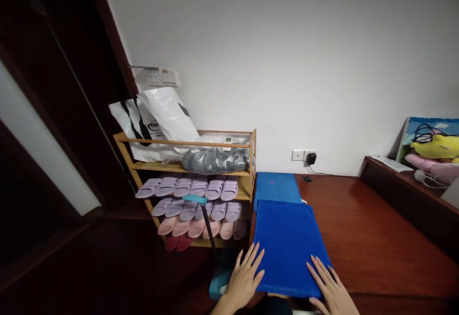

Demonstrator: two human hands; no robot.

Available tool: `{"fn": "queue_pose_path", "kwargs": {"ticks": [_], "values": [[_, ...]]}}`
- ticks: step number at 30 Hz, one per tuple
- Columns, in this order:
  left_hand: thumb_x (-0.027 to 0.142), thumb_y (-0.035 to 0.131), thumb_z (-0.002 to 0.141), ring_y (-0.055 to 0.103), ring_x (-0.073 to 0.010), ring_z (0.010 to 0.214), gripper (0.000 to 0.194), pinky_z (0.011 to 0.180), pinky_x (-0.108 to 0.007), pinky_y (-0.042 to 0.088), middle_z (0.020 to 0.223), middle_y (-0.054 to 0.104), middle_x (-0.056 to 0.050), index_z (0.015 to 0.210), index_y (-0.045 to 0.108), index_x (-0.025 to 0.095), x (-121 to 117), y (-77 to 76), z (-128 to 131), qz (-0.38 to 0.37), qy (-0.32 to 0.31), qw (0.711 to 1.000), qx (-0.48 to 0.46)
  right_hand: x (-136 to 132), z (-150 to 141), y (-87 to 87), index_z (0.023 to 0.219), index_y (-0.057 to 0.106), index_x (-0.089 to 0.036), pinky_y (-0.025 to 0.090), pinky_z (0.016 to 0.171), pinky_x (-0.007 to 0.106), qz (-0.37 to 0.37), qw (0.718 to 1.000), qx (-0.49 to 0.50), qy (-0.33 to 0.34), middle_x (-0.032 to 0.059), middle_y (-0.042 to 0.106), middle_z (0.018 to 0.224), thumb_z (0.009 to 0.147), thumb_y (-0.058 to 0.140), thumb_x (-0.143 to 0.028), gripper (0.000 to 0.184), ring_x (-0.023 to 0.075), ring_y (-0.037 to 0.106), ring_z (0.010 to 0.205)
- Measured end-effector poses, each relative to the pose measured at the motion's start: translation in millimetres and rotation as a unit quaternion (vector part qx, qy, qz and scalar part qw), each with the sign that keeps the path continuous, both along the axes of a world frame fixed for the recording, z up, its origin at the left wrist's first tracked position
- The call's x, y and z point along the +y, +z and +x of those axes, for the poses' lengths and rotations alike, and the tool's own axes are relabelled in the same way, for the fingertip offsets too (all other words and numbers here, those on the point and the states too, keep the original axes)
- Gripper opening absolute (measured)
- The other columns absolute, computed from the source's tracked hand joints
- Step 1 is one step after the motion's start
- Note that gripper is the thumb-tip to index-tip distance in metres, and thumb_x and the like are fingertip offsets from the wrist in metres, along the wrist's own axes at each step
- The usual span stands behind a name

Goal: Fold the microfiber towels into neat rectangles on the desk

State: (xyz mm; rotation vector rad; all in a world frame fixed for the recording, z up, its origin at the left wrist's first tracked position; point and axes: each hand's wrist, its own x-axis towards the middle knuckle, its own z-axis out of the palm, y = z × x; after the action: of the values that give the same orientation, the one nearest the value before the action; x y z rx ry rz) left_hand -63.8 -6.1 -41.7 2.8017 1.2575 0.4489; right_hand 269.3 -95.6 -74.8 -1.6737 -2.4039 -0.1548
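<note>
A flat, folded blue cloth lies on the reddish-brown wooden desk, close to its left end. My left hand rests at the cloth's left edge with its fingers spread. On the opposite edge, my right hand lies with outstretched fingers touching the cloth. Neither hand grips anything. Behind the cloth and partly covered by it is a lighter blue, flat rectangular piece, whose kind I cannot make out.
A wooden shoe rack holds several purple and pink slippers, a white bag and a plastic-wrapped dark bundle. A long-handled dustpan stands before it. The wooden desk extends right to a raised shelf bearing plush toys.
</note>
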Motion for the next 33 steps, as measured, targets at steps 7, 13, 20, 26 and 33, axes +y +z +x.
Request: {"fn": "queue_pose_path", "kwargs": {"ticks": [7,13,20,26,33], "values": [[0.028,0.035,0.097,0.033,-0.0188,0.133,0.056,0.106,-0.040,0.035,0.149,0.028,0.000,0.146,0.008,0.034,-20.4,3.3,-19.4,0.033,-0.070,0.997,-0.014,-7.1,17.8,-9.9,0.144,0.009,-0.035,0.041,0.100,0.037,0.041,0.999,0.008,-0.015,0.0010,0.032,0.145,0.090,0.041,-0.040,0.063,0.0216,0.040,0.128],[0.026,0.037,0.097,0.033,-0.0207,0.134,0.053,0.106,-0.044,0.035,0.149,0.028,0.002,0.144,0.016,0.040,-26.7,11.0,-32.3,-0.016,-0.081,0.996,-0.019,-14.5,31.7,-7.2,0.143,0.005,-0.035,0.050,0.088,0.035,0.071,0.997,-0.024,0.032,-0.0002,0.041,0.139,0.084,0.047,-0.054,0.075,0.0219,0.050,0.119],[0.026,0.037,0.097,0.033,-0.0212,0.134,0.044,0.106,-0.050,0.033,0.146,0.034,0.003,0.137,0.034,0.043,-21.6,12.3,-30.1,-0.081,-0.088,0.991,-0.067,-15.1,40.8,-20.9,0.143,0.005,-0.032,0.052,0.082,0.031,0.111,0.991,-0.058,0.045,0.0016,0.047,0.133,0.085,0.044,-0.054,0.074,0.0218,0.056,0.112],[0.026,0.040,0.095,0.033,-0.0219,0.134,0.035,0.106,-0.050,0.032,0.141,0.042,0.002,0.124,0.054,0.041,-18.6,10.5,-24.2,-0.137,-0.070,0.980,-0.125,-22.2,40.9,-5.8,0.145,0.004,-0.026,0.047,0.093,0.039,0.038,0.998,-0.044,0.034,0.0030,0.034,0.142,0.087,0.039,-0.049,0.072,0.0251,0.045,0.124],[0.023,0.039,0.096,0.039,-0.0202,0.130,0.035,0.105,-0.045,0.034,0.133,0.053,0.000,0.124,0.054,0.037,-12.7,3.6,-27.4,-0.119,-0.074,0.979,-0.146,-19.5,37.5,5.6,0.146,0.011,-0.018,0.046,0.094,0.030,0.123,0.987,-0.057,0.082,0.0053,0.040,0.140,0.088,0.039,-0.044,0.070,0.0213,0.047,0.123]]}}
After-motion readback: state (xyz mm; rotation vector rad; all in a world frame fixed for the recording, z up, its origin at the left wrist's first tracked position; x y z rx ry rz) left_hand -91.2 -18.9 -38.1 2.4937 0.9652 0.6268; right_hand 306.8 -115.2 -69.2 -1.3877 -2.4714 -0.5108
